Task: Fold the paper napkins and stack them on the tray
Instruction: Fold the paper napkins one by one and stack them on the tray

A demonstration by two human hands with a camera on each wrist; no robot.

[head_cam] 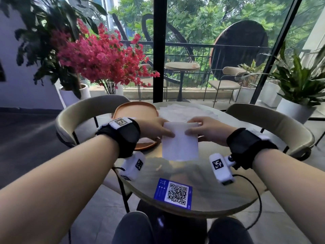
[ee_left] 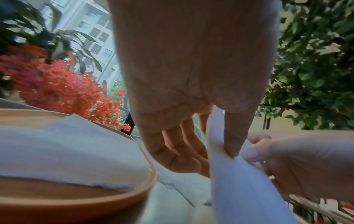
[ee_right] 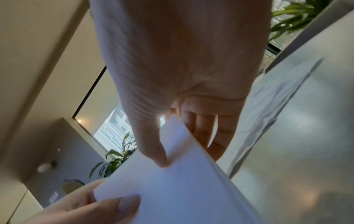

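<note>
A folded white napkin [head_cam: 179,143] hangs above the round table, held up by its top edge. My left hand [head_cam: 156,128] pinches its upper left corner between thumb and fingers; the left wrist view shows that thumb on the napkin [ee_left: 229,174]. My right hand [head_cam: 204,128] pinches the upper right corner, thumb in front, as seen on the napkin [ee_right: 182,189] in the right wrist view. The orange tray [head_cam: 135,110] lies at the table's far left, partly behind my left wrist, with folded napkins [ee_left: 67,151] on it. Loose unfolded napkins [head_cam: 186,110] lie at the far side.
A blue QR-code card [head_cam: 173,193] lies near the table's [head_cam: 219,191] front edge. Beige chairs [head_cam: 84,113] stand at the left and right. Red flowers [head_cam: 103,55] and potted plants stand behind, with a glass wall and a balcony beyond.
</note>
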